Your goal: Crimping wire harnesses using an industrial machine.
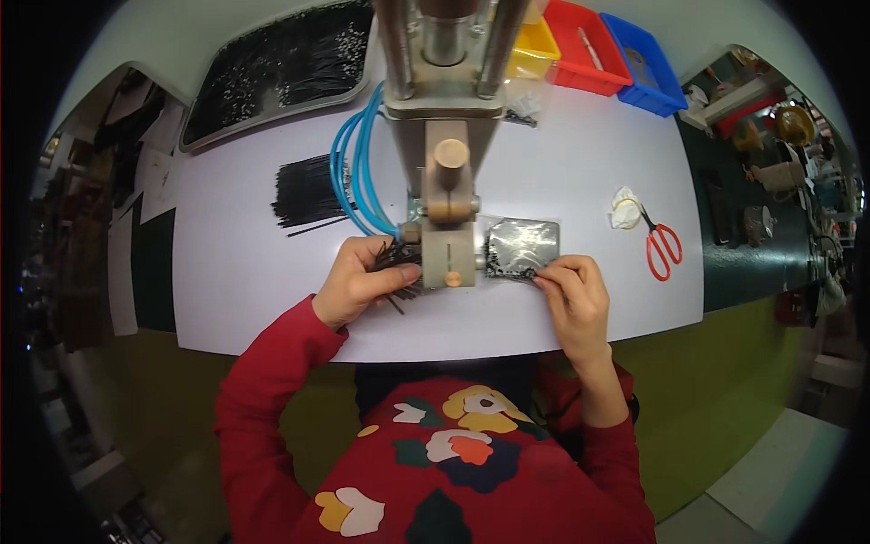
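My left hand (362, 279) is closed around a bundle of thin black strips (391, 258) at the left side of a metal bench press (449, 163). The strips' far ends are hidden behind the press head. My right hand (577, 295) pinches at the lower right edge of a small shiny metal tray (530, 238). Small dark pieces (507, 269) lie along the tray's near and left side. Whether a piece is between my right fingertips is too small to tell. A pile of the same black strips (308, 190) lies on the table, left of the press.
Blue air hoses (352, 172) loop beside the press. A large tray (204, 134) heaped with black strips stands at the back left. Yellow (536, 45), red (566, 72) and blue (666, 98) bins stand at the back right. Red-handled scissors (664, 249) lie near a white crumpled item (623, 210).
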Motion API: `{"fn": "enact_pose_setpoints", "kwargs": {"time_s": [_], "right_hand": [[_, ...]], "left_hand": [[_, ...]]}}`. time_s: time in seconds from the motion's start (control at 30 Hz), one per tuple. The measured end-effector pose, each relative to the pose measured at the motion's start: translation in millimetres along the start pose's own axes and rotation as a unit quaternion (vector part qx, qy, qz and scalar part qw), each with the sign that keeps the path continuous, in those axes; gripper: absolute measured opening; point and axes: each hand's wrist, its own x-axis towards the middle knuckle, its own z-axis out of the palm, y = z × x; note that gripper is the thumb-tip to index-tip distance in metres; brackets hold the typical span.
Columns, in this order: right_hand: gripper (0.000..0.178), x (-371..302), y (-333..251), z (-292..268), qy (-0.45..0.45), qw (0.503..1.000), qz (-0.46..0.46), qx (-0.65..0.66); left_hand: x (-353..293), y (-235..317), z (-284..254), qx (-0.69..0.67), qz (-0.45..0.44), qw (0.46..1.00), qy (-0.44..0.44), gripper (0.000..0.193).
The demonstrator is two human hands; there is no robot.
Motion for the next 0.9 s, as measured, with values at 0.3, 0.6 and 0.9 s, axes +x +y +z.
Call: {"fn": "enact_pose_setpoints", "kwargs": {"time_s": [0.3, 0.6, 0.9], "right_hand": [[0.006, 0.5, -18.1, 3.6, 0.037, 0.966, 0.116, 0.229], [0.007, 24.6, -58.9, 54.4, -0.029, 0.919, 0.131, 0.370], [0.008, 27.4, -59.0, 54.5, -0.006, 0.951, 0.044, 0.305]], "left_hand": [[0.5, 6.6, -1.6, 0.021, -0.043, 0.998, -0.027, 0.012], [3.2, 3.5, 5.8, -0.009, 0.013, 0.999, -0.027, 0.021], [3.9, 5.1, 9.4, 0.016, 0.007, 0.999, -0.028, 0.019]]}}
